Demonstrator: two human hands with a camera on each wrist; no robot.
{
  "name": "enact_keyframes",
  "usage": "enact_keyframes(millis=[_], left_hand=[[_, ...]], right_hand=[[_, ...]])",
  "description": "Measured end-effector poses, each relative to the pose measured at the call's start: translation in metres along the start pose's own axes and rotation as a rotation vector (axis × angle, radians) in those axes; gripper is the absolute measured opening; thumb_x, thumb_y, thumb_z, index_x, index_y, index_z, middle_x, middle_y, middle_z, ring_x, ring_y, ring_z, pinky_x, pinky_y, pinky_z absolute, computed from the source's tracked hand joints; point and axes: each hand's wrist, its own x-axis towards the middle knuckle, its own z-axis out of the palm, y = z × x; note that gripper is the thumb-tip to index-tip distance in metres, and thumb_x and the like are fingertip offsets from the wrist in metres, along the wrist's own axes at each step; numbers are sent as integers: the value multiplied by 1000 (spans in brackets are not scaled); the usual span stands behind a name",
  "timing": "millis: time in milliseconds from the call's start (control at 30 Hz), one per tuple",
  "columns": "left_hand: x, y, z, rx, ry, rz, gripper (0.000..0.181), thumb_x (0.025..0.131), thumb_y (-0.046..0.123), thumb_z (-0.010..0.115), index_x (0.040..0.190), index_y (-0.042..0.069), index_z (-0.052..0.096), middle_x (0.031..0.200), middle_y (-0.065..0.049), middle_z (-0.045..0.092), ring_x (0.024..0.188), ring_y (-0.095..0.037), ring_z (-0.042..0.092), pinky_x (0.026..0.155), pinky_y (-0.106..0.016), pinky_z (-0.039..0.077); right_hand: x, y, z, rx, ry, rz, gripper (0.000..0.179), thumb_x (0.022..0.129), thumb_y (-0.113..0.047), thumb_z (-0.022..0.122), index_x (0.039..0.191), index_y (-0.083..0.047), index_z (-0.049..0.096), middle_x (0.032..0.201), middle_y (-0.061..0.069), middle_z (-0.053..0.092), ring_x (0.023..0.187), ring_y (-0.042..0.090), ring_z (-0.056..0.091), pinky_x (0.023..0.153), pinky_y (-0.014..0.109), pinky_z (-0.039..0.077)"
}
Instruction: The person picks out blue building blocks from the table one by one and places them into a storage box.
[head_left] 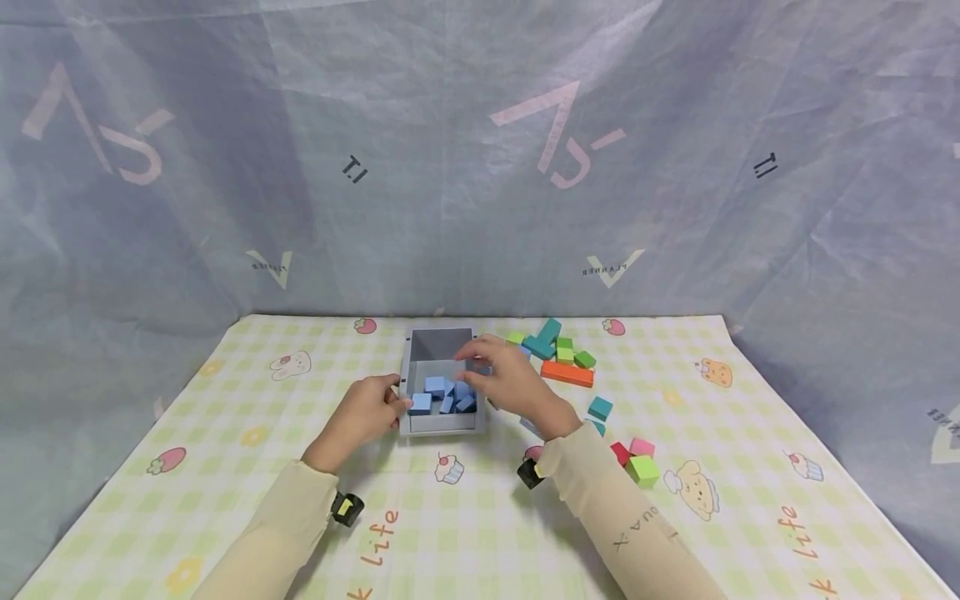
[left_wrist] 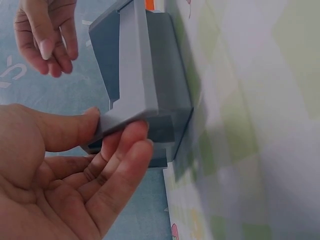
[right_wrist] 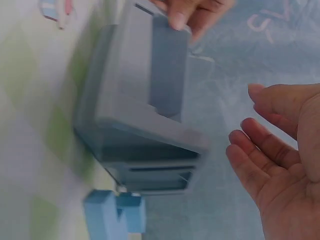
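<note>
A grey plastic box [head_left: 442, 423] stands on the table with several light blue blocks [head_left: 435, 385] inside, mostly toward its near end. My left hand [head_left: 367, 408] pinches the box's left rim; in the left wrist view, the thumb lies on top of the rim [left_wrist: 135, 60] and the fingertips sit beneath it. Over the box's right side hovers my right hand [head_left: 510, 375], thumb and fingers apart. Nothing shows between those fingers in the right wrist view, where the hand [right_wrist: 285, 155] is clear of the box. Part of the box's right side is hidden behind it.
Right of the box lie loose blocks: a long orange one [head_left: 567, 373], teal ones [head_left: 549, 332], green ones [head_left: 565, 350] and a lime cube [head_left: 642, 472] beside red and pink pieces. Light blue blocks [right_wrist: 102, 215] stand close to the box. A grey-blue curtain [head_left: 450, 208] hangs behind the table.
</note>
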Motion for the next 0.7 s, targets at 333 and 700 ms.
enact_keyframes(millis=[333, 700], left_hand=[[-1, 0, 1, -22, -9, 0, 55, 96, 13, 67, 141, -11, 46, 66, -1, 60, 55, -12, 58, 60, -31, 43], [-1, 3, -1, -9, -5, -17, 56, 96, 14, 67, 141, -11, 47, 65, -2, 60, 55, -13, 56, 58, -30, 42]], right_hand=[[-1, 10, -27, 13, 104, 37, 23, 90, -10, 74, 113, -5, 72, 114, 6, 66, 105, 27, 65, 85, 36, 56], [-4, 23, -52, -46, 130, 235, 28, 92, -19, 73, 117, -6, 70, 119, 12, 64, 108, 32, 64, 80, 41, 57]])
